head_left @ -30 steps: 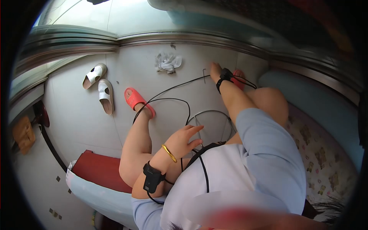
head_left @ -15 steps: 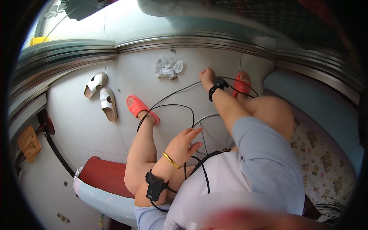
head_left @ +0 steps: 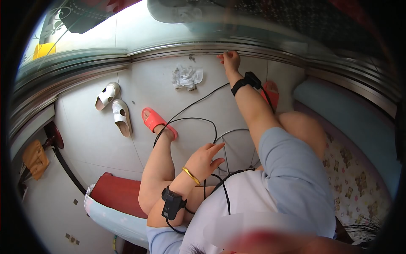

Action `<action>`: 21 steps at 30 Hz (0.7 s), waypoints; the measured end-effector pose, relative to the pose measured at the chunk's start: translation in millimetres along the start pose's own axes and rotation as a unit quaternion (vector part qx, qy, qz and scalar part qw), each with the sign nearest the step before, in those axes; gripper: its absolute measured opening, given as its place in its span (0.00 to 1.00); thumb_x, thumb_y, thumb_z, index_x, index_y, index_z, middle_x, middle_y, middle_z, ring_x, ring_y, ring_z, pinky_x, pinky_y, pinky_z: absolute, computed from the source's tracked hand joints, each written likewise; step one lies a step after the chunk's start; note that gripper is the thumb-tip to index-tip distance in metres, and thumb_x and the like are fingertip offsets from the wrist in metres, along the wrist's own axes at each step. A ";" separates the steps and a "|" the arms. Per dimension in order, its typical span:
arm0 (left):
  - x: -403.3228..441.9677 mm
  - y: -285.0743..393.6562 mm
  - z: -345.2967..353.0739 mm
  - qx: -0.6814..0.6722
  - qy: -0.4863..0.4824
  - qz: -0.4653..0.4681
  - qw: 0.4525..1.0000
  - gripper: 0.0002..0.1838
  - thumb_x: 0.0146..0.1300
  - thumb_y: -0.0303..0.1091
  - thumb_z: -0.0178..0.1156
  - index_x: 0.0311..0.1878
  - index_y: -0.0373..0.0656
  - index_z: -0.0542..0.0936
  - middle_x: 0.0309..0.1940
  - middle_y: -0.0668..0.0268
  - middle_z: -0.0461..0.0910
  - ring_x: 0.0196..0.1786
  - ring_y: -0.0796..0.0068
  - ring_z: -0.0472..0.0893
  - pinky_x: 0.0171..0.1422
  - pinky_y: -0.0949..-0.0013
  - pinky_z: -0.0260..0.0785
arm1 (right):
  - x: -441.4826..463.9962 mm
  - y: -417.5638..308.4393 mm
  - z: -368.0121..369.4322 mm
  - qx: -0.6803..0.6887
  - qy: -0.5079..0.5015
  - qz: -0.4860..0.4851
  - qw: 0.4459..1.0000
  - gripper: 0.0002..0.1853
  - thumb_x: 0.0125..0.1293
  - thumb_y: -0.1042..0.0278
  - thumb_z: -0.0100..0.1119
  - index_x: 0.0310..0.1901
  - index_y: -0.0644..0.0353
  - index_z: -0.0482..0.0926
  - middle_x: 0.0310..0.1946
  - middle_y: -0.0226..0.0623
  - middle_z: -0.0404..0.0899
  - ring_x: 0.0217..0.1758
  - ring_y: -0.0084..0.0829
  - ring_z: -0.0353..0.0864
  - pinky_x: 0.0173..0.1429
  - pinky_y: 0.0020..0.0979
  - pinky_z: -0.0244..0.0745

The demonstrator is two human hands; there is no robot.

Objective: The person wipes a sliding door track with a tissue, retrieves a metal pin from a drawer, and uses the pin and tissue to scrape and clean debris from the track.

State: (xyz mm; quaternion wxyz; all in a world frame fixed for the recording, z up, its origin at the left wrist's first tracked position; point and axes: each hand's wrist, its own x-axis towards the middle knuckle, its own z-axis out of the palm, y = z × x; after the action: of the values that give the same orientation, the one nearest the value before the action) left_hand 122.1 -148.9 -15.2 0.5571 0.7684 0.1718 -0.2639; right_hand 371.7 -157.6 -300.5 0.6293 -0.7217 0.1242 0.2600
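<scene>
My right hand [head_left: 230, 61] is stretched out beside the metal sliding-door track [head_left: 169, 48]. Its fingers are curled together in a pinch, and whatever they hold is too small to make out. Down and to the left of it, a pile of crumpled white tissues [head_left: 186, 78] lies on the tiled floor. My left hand [head_left: 203, 161], with a gold bangle [head_left: 191, 175] at the wrist, hovers above my lap. Its fingers are apart and hold nothing. Black straps with small devices sit on both forearms.
White slippers [head_left: 122, 118] stand at left; my feet wear coral slides [head_left: 154, 119]. Black cables [head_left: 190, 100] run between my arms, above a round metal stand [head_left: 225, 148]. A red board [head_left: 118, 194] is at lower left, a bear-print cloth [head_left: 351, 182] at right.
My right hand has moved forward, from above the floor near the right slide to the door track. The left hand has hardly moved. The view has shifted slightly.
</scene>
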 end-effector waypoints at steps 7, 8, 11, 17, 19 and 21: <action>4.8 -2.4 -0.8 0.012 -0.013 -0.019 1.000 0.24 0.54 0.31 0.60 0.55 0.43 0.70 0.42 0.57 0.74 0.38 0.59 0.75 0.42 0.65 0.69 | 6.4 14.4 11.3 -0.052 0.013 -0.032 0.998 0.03 0.60 0.76 0.50 0.32 0.63 0.66 0.25 0.38 0.77 0.27 0.27 0.80 0.26 0.24 0.73; 5.1 -2.4 -1.0 0.013 -0.015 -0.018 1.000 0.24 0.53 0.31 0.60 0.55 0.43 0.70 0.42 0.57 0.74 0.38 0.59 0.75 0.43 0.65 0.69 | 7.0 16.3 11.9 -0.052 0.013 -0.030 0.998 0.03 0.60 0.76 0.50 0.32 0.63 0.66 0.25 0.38 0.77 0.27 0.27 0.80 0.26 0.24 0.73; 5.6 -2.7 -0.7 0.019 -0.019 -0.017 1.000 0.24 0.53 0.31 0.60 0.56 0.43 0.69 0.42 0.56 0.73 0.39 0.58 0.75 0.43 0.65 0.69 | 7.0 16.9 13.1 -0.046 0.028 -0.038 0.998 0.03 0.60 0.76 0.51 0.32 0.63 0.66 0.25 0.38 0.77 0.26 0.27 0.80 0.26 0.24 0.73; 7.3 -4.0 -2.3 0.018 -0.026 -0.011 0.999 0.25 0.53 0.31 0.60 0.56 0.43 0.69 0.43 0.56 0.73 0.40 0.58 0.75 0.44 0.65 0.69 | 11.4 22.7 17.1 -0.078 0.040 -0.068 0.994 0.04 0.59 0.75 0.52 0.31 0.62 0.67 0.24 0.38 0.78 0.25 0.26 0.79 0.25 0.24 0.72; 7.5 -2.8 -3.0 0.024 -0.027 -0.014 0.999 0.25 0.53 0.31 0.60 0.56 0.43 0.69 0.43 0.56 0.73 0.40 0.58 0.75 0.44 0.65 0.69 | 14.4 24.3 20.3 -0.085 0.038 -0.071 0.993 0.04 0.57 0.74 0.53 0.29 0.63 0.69 0.21 0.36 0.78 0.23 0.27 0.80 0.25 0.25 0.73; 7.8 -3.2 -2.8 0.024 -0.027 -0.015 0.999 0.25 0.53 0.31 0.60 0.56 0.42 0.69 0.43 0.56 0.73 0.40 0.58 0.75 0.44 0.65 0.69 | 18.5 23.6 21.0 -0.059 0.026 -0.045 0.997 0.04 0.58 0.73 0.52 0.29 0.63 0.70 0.21 0.36 0.78 0.23 0.27 0.80 0.24 0.26 0.72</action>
State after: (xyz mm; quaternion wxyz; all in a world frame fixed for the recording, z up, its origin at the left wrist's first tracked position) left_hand 127.2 -145.6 -21.6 0.5391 0.7715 0.1616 -0.2966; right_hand 370.6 -138.7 -331.8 0.5935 -0.7688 0.0924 0.2194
